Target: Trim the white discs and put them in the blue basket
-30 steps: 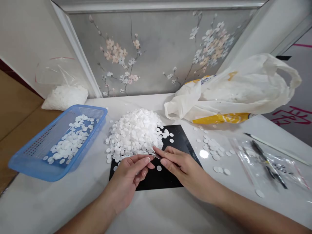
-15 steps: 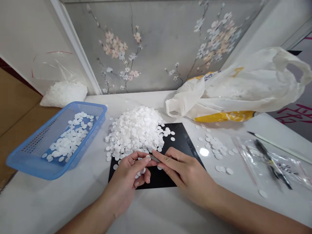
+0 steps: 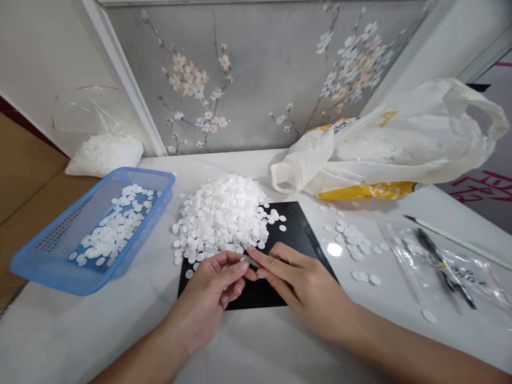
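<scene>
1. blue basket (image 3: 52, 274) at nine o'clock.
2. your left hand (image 3: 215, 285) at eight, pinching a white disc (image 3: 244, 259) at the centre.
3. disc pile (image 3: 224, 213) at eleven, partly on the black board (image 3: 260, 294).
4. your right hand (image 3: 310, 285) at four, pinching a thin grey tool (image 3: 252, 262).

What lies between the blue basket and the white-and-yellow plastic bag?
Mainly a heap of white discs, partly on the black mat; the head view shows it.

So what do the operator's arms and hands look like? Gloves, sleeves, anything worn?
Left hand and right hand are both ungloved. Forearms are bare up to the frame edge, no sleeves showing. No watch, bracelet or ring visible. Nail detail too small to tell.
</scene>
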The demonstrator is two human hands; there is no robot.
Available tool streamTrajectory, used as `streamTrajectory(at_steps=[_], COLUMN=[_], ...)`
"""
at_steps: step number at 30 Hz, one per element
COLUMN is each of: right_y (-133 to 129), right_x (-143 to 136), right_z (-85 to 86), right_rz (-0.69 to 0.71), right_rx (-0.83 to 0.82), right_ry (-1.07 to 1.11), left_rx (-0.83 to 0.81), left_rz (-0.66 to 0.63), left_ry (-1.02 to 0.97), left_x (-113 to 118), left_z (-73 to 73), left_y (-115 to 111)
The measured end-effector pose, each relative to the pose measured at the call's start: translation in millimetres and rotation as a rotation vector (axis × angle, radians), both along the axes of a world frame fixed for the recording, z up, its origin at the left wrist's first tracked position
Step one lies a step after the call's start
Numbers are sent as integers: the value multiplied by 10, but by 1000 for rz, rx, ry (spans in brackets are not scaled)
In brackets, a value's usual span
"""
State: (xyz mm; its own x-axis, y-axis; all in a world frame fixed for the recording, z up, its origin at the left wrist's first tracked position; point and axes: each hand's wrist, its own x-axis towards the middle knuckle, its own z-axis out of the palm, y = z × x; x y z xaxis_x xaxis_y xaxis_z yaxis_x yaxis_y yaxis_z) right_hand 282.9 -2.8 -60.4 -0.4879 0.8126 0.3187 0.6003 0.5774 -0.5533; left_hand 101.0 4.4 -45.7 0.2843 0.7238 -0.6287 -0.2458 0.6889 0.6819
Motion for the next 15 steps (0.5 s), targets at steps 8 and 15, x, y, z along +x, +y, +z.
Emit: streamTrajectory(at_steps=[8, 15], right_y=[-4, 2], right_x=[5, 2], right_z=[-1, 14], right_rz=[2, -4], right_rx=[-11, -7], right_ry=[-3, -11], left_rx=[18, 42], left_rz=[-21, -34], left_ry=[-31, -1], left_x=[-16, -13], left_z=[-17, -16], left_y=[-37, -31])
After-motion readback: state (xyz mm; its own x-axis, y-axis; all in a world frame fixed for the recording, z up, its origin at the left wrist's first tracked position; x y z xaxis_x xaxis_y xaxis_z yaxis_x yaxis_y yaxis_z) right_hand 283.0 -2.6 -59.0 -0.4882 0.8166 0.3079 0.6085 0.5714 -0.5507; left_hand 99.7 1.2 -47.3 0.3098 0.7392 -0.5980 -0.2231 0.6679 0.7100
